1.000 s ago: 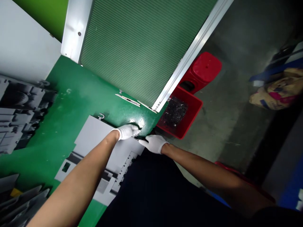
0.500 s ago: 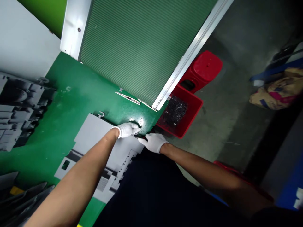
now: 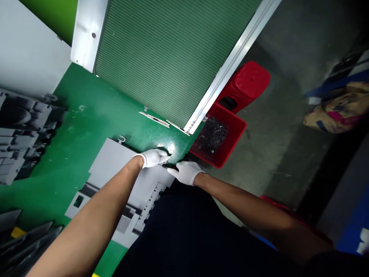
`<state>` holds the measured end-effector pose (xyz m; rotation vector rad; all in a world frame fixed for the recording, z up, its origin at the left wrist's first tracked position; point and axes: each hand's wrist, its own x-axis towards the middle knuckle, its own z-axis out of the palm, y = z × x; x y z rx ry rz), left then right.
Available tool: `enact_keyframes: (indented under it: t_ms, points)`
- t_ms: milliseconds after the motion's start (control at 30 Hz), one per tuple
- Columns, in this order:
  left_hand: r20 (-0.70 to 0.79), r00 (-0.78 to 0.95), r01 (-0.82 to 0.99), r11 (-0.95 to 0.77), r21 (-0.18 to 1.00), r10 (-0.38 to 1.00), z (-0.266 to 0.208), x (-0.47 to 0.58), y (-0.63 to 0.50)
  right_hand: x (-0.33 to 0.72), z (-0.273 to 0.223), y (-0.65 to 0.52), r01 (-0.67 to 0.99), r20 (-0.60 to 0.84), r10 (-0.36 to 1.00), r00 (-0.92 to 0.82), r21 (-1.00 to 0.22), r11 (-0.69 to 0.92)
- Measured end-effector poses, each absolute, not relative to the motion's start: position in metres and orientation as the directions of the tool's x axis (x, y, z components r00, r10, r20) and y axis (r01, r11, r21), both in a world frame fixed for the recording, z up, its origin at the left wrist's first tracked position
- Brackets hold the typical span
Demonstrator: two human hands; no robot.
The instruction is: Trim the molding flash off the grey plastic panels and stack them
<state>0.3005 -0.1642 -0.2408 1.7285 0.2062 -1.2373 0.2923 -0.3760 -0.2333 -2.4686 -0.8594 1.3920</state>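
Observation:
A grey plastic panel (image 3: 111,157) lies flat on the green tabletop (image 3: 86,123), partly covered by my left forearm. My left hand (image 3: 155,157), in a white glove, is at the panel's far right corner with its fingers pinched together; what they hold is too small to make out. Close beside it is my right hand (image 3: 188,172), also gloved, thumb pointing to the left hand. Its other fingers curl out of sight round something dark with a reddish bit, whose kind I cannot tell. A small grey hook-shaped piece (image 3: 122,139) sits at the panel's far edge.
A green ribbed conveyor belt (image 3: 173,57) with a metal frame stands beyond the table. Right of it are a red bin (image 3: 235,140) of dark scraps and a red stool (image 3: 253,79). More grey moulded parts (image 3: 20,134) lie at left.
The whole view has shifted slightly. Both hands keep nearly the same place at the panel's corner; nothing is visibly taken up or let go.

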Motion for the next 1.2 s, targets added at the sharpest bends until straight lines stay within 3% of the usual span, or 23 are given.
enact_keyframes:
  t_ms: [233, 567, 867, 1200]
  points:
    - [-0.804, 0.465, 0.634, -0.495, 0.594, -0.370, -0.241, 0.301, -0.163, 0.292, -0.232, -0.371, 0.423, -0.719, 0.573, 0.393, -0.412, -0.807]
    - [-0.758, 0.522, 0.503, -0.577, 0.643, -0.390, -0.251, 0.299, -0.155, 0.304, -0.230, -0.366, 0.538, -0.708, 0.627, 0.325, -0.407, -0.739]
    - [-0.760, 0.487, 0.496, -0.581, 0.646, -0.430, -0.245, 0.302, -0.146, 0.294, -0.230, -0.363, 0.389, -0.736, 0.545, 0.401, -0.402, -0.829]
    - [-0.716, 0.552, 0.409, -0.609, 0.679, -0.428, -0.251, 0.300, -0.141, 0.304, -0.228, -0.357, 0.544, -0.693, 0.633, 0.346, -0.402, -0.737]
